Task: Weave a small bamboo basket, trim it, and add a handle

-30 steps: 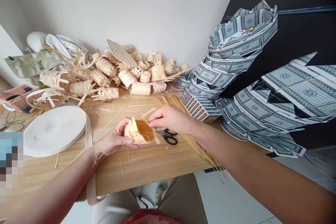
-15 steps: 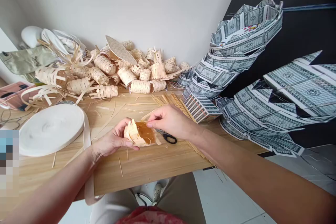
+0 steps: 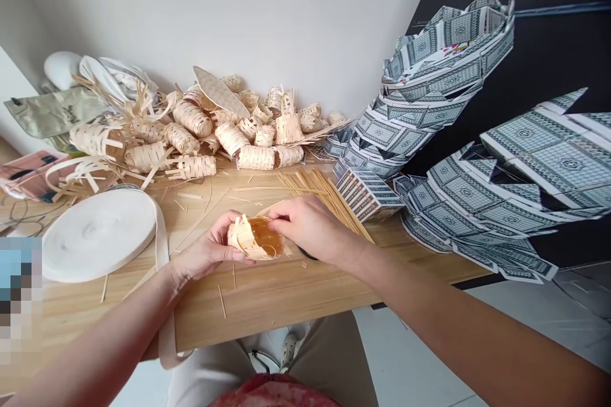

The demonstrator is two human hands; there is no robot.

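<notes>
My left hand (image 3: 212, 247) is closed round a small woven basket (image 3: 245, 238) of pale wood-like strips, lying on its side just above the table. Its open, amber-coloured inside faces right, and a thin strip loops across its outer wall. At the upper right of the opening, my right hand (image 3: 305, 226) is closed in a pinch by the rim. Whatever the fingertips hold there is hidden. Black-handled scissors (image 3: 308, 255) lie mostly covered beneath my right hand.
A heap of small woven baskets (image 3: 231, 138) lines the wall. On the left sits a roll of white band (image 3: 98, 232), its end hanging over the table edge. Thin split strips (image 3: 334, 200) lie behind my right hand. Large shapes of patterned card (image 3: 515, 184) crowd the right.
My right hand has shifted slightly left and down over the scissors, covering more of them. The left hand keeps its hold on the basket. The whole view has moved a little.
</notes>
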